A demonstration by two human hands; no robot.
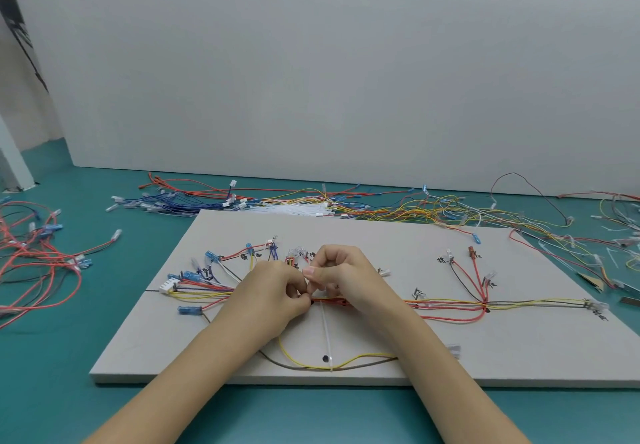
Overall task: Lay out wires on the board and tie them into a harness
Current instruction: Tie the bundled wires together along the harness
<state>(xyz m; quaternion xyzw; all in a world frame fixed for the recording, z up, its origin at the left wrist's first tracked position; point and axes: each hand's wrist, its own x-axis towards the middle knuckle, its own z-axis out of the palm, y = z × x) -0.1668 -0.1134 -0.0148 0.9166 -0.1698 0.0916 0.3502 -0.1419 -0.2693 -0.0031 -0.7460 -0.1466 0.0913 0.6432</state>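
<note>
— Where do we stand on the board (398, 232)?

— Both our hands meet over the middle of the wire bundle (446, 302), which runs left to right across the board. Our left hand (273, 291) has its fingers curled, pinching at the bundle right where the cable tie (326, 334) meets it; our right hand (341, 272) is curled just beside it, thumb and forefinger pinched together on something small — most likely the tie's head, though we cannot tell for certain.

— And which way does the tie lie?

— Its white tail runs from the pinch straight toward us, crossing the yellow wire loop (346, 362) near the board's front edge. So the tie's long axis sits square to the bundle.

— Which hand takes the tail?

— We judge either could — both sit at its upper end, the left a touch nearer. Pulling would go toward us, away from the bundle.
</note>
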